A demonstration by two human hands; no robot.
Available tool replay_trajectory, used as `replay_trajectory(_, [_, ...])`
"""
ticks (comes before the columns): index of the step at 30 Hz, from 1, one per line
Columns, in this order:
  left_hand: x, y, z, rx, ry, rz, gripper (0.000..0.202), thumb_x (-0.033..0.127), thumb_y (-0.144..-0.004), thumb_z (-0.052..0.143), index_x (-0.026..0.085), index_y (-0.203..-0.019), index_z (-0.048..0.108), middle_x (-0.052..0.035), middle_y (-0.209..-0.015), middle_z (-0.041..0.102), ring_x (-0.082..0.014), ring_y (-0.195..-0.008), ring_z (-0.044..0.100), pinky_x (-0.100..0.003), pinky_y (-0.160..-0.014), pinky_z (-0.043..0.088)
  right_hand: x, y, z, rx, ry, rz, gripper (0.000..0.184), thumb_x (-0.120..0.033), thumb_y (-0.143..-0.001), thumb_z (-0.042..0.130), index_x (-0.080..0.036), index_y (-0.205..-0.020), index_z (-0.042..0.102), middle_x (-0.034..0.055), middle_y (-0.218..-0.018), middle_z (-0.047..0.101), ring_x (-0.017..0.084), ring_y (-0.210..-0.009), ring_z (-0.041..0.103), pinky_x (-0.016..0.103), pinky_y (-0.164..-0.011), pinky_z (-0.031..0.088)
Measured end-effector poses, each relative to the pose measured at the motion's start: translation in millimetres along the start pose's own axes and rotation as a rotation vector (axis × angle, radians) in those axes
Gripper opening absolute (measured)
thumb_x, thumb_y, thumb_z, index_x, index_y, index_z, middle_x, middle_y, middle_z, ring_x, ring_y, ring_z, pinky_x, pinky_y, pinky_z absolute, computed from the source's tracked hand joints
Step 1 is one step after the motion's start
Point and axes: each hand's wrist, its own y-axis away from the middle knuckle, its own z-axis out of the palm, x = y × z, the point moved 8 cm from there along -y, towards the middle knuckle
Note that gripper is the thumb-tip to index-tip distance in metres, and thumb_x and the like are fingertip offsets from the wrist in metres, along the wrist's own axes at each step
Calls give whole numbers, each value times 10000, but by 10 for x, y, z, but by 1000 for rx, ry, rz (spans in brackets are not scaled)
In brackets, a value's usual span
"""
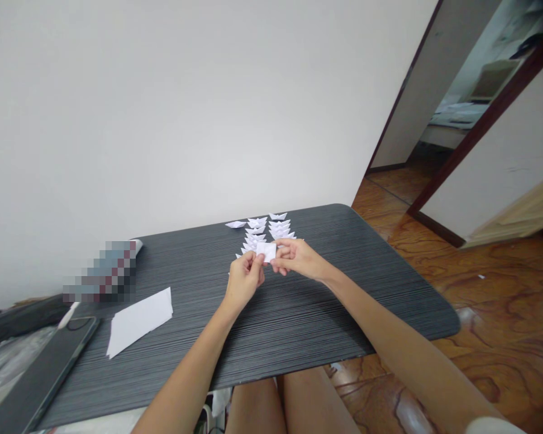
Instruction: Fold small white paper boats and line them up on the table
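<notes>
A small folded square of white paper point(266, 252) is held up above the dark table between both hands. My left hand point(247, 274) pinches its lower left corner, thumb on the near face. On the opposite side, my right hand point(296, 258) grips the right edge with thumb and fingers. Just behind the hands, several white folded paper boats point(279, 229) stand in two rows on the table, partly hidden by the hands. One more paper boat point(236, 224) lies apart at the left of the rows.
A stack of white paper sheets point(140, 322) lies on the left of the dark table point(199, 337). A dark flat device point(49, 377) sits at the left edge, near a pixelated object point(104, 271). A white wall point(208, 120) rises behind the table; wooden floor point(489, 301) is at right.
</notes>
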Motion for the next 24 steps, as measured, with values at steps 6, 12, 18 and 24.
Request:
replay_trajectory(6, [58, -17, -1, -21, 42, -39, 248, 357, -747, 509, 117, -689, 534, 30, -479, 485, -39, -367, 384, -161, -347, 265, -121, 35, -32, -28, 40, -51, 440, -126, -675, 565, -141, -1098, 444, -63, -542, 492, 51, -460, 440, 171, -445, 329])
replay_trajectory(12, [200, -14, -71, 29, 100, 47, 281, 251, -699, 572, 137, -949, 512, 38, -600, 481, -51, -414, 451, -163, -358, 355, -186, 89, 31, -118, 139, -45, 511, -133, -715, 530, -162, -1198, 365, -79, -515, 469, 53, -460, 435, 174, -469, 350])
replay_trajectory(18, [207, 20, -1, -3, 142, 112, 166, 245, -747, 529, 159, -881, 480, 32, -653, 469, -68, -459, 514, -174, -379, 407, -68, 32, 37, -17, 49, -29, 410, -242, -747, 524, -160, -1125, 387, -46, -543, 541, 64, -398, 483, 175, -403, 379])
replay_trajectory(24, [276, 59, 112, -187, 21, 199, 147, 223, -782, 485, 123, -824, 583, -37, -676, 559, -109, -574, 561, -255, -578, 482, -164, 42, -58, 34, 14, -102, 243, -274, -741, 542, -182, -933, 425, -70, -505, 519, 40, -360, 438, 144, -365, 327])
